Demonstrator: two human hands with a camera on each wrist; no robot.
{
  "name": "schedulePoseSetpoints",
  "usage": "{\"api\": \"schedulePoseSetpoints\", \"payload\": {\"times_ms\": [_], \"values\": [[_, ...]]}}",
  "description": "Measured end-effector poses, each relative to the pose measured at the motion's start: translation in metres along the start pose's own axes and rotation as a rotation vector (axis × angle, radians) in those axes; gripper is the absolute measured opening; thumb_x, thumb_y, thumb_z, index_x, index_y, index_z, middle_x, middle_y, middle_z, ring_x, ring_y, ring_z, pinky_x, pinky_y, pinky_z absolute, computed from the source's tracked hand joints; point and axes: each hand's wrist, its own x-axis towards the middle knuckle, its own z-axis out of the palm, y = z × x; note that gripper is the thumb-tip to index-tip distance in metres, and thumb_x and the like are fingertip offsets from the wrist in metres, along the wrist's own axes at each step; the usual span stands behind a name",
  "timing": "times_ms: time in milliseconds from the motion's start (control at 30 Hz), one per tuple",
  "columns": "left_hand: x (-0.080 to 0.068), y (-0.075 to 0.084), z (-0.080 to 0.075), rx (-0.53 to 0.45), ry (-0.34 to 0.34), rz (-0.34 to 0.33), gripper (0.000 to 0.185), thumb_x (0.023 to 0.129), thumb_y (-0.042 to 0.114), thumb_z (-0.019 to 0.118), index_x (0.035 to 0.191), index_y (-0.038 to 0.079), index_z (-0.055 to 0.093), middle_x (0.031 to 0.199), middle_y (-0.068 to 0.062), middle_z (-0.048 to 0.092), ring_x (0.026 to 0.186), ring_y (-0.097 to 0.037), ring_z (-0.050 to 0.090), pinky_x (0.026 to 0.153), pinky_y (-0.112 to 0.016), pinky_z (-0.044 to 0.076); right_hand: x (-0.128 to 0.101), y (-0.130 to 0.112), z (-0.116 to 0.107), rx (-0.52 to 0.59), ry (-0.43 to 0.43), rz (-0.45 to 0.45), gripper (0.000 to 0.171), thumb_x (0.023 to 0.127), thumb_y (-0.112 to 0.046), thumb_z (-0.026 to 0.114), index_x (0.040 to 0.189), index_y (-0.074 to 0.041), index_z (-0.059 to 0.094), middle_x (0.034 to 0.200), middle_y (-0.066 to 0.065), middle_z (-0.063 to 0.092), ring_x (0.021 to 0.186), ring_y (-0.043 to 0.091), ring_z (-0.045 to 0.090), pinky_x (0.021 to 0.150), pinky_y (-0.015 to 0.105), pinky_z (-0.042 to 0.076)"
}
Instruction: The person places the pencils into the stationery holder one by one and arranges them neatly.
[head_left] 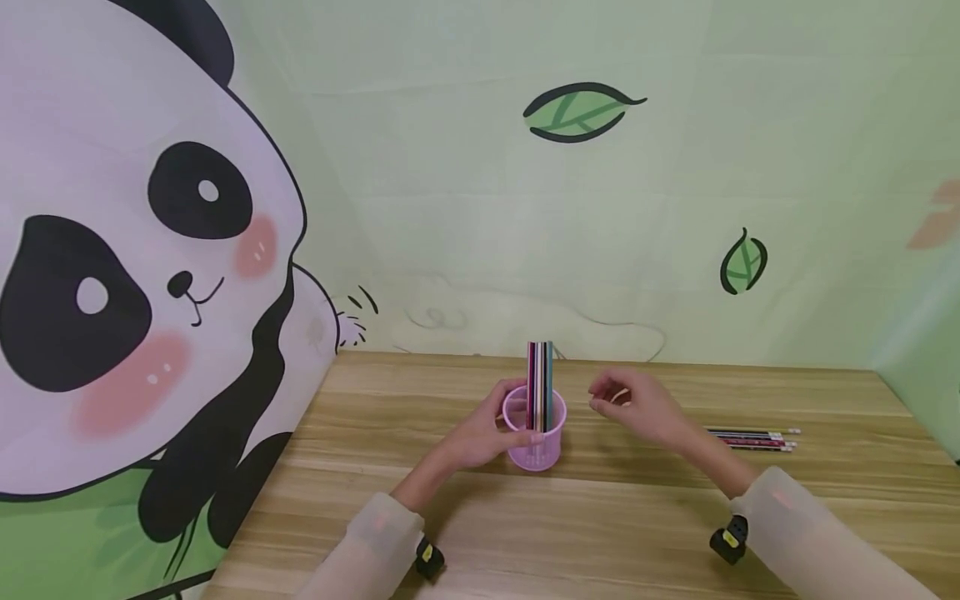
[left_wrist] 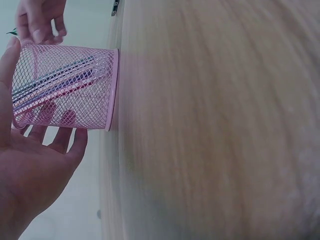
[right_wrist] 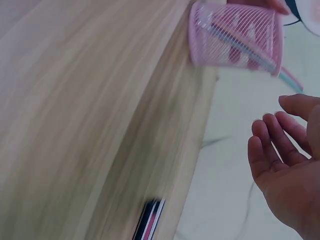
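Observation:
A pink mesh pencil cup stands upright on the wooden table, with several pencils standing in it. My left hand wraps around the cup's left side, thumb at the rim and fingers behind it. My right hand hovers just right of the cup, empty, fingers loosely curved. A small bunch of pencils lies flat on the table to the right of that hand.
The table meets a green wall with leaf prints at the back and a panda mural on the left. A black band sits on each wrist.

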Motion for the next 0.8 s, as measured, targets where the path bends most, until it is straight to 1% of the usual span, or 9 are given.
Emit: {"api": "schedulePoseSetpoints", "payload": {"times_ms": [100,267,467,567,800], "values": [[0.0,0.0,0.0,-0.005,-0.002,-0.002,0.086,0.093,0.028,0.084,0.161,0.017,0.032,0.155,-0.006,0.051,0.139,-0.026,0.054,0.115,-0.045,0.046,-0.009,0.011,-0.008,-0.055,-0.001,0.014,0.007,0.098,-0.004,0.075,0.105,-0.004,0.072,0.094,0.0,0.07,0.09,0.016,0.065,0.081,0.035,0.06],[-0.002,-0.001,0.0,-0.008,0.002,-0.015,0.087,0.093,0.03,0.084,0.162,0.019,0.031,0.155,-0.006,0.051,0.139,-0.025,0.054,0.116,-0.045,0.045,-0.025,0.028,-0.02,-0.122,-0.011,0.026,0.008,0.097,-0.002,0.075,0.104,0.0,0.073,0.094,0.0,0.069,0.088,0.015,0.065,0.079,0.034,0.06],[-0.002,-0.001,0.0,-0.012,0.014,-0.004,0.085,0.093,0.031,0.084,0.16,0.019,0.034,0.151,-0.008,0.053,0.138,-0.027,0.055,0.114,-0.047,0.047,-0.044,0.047,-0.031,-0.171,-0.03,0.032,0.01,0.096,0.0,0.075,0.106,0.0,0.074,0.097,0.003,0.07,0.088,0.014,0.064,0.076,0.03,0.059],[-0.002,-0.001,0.0,-0.011,0.016,0.0,0.084,0.093,0.03,0.084,0.16,0.019,0.034,0.15,-0.009,0.054,0.137,-0.027,0.055,0.114,-0.046,0.047,-0.053,0.054,-0.035,-0.187,-0.047,0.039,0.01,0.095,0.002,0.075,0.105,0.0,0.074,0.098,0.003,0.07,0.088,0.014,0.064,0.075,0.029,0.059],[-0.002,0.0,0.0,-0.009,0.019,-0.014,0.084,0.093,0.031,0.084,0.16,0.022,0.035,0.151,-0.006,0.054,0.137,-0.024,0.055,0.113,-0.044,0.047,-0.072,0.067,-0.042,-0.261,-0.06,0.062,0.012,0.094,-0.003,0.078,0.105,-0.003,0.074,0.099,0.0,0.069,0.09,0.013,0.065,0.076,0.032,0.059]]}}
